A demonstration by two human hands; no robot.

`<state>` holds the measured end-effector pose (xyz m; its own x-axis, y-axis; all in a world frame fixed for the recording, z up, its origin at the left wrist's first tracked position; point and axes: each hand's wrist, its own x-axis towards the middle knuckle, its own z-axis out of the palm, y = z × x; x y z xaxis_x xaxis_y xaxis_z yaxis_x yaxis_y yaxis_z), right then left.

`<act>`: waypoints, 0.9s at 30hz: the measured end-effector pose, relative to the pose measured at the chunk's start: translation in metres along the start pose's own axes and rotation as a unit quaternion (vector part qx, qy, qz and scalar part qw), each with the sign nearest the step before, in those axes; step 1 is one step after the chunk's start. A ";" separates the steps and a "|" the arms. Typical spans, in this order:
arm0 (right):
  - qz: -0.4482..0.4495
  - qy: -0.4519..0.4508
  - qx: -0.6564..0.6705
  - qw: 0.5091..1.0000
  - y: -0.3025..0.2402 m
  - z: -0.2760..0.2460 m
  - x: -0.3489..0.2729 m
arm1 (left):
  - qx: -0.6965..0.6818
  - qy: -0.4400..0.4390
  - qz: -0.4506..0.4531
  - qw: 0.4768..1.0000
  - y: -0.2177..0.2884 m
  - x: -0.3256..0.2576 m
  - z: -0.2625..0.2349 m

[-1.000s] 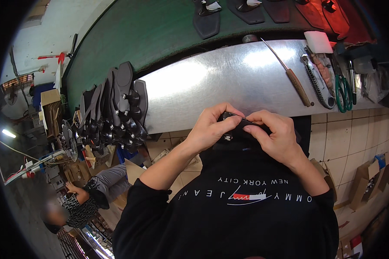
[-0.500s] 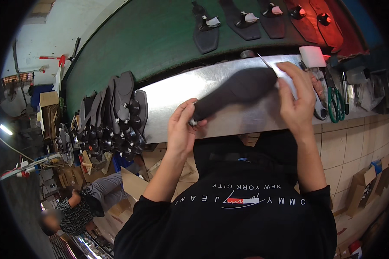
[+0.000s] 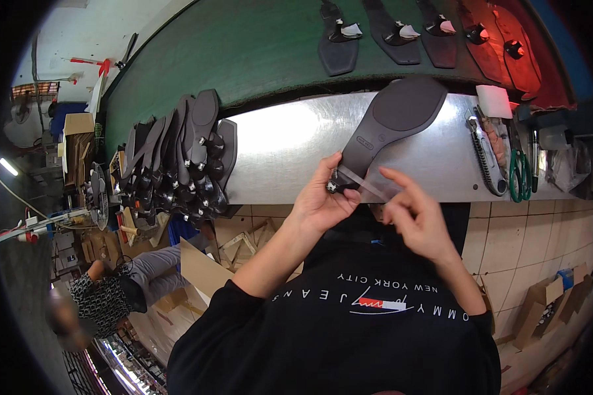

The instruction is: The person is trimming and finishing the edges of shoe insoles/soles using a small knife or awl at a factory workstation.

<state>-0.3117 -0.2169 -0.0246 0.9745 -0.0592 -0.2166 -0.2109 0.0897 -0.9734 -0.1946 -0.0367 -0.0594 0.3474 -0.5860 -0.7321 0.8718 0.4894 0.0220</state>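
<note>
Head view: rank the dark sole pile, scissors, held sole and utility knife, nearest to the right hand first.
1. Held sole: ahead, in the left hand.
2. Utility knife: right, on the metal surface.
3. Scissors: right of the knife.
4. Dark sole pile: far left.

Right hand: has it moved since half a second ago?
Yes: against the metal worktop, the right hand moved leftward and back, from over the worktop's right part to its near edge.
</note>
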 end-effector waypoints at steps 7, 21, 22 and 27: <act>-0.055 0.012 0.048 0.997 0.032 0.015 0.005 | -0.016 -0.028 -0.002 0.999 -0.024 0.002 0.017; 0.096 -0.083 0.180 0.975 0.015 0.007 0.000 | 0.294 0.027 0.382 0.876 -0.037 -0.001 0.035; 0.128 -0.087 0.219 0.963 0.013 0.011 0.000 | 0.335 0.029 0.419 0.843 -0.035 0.001 0.034; 0.155 -0.065 0.293 0.941 0.016 0.021 0.003 | 0.346 -0.003 0.456 0.820 -0.029 0.007 0.025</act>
<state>-0.3111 -0.1952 -0.0395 0.8822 0.1788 -0.4357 -0.4452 0.6180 -0.6480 -0.2087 -0.0711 -0.0478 0.9636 -0.1848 -0.1932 0.2353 0.2431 0.9410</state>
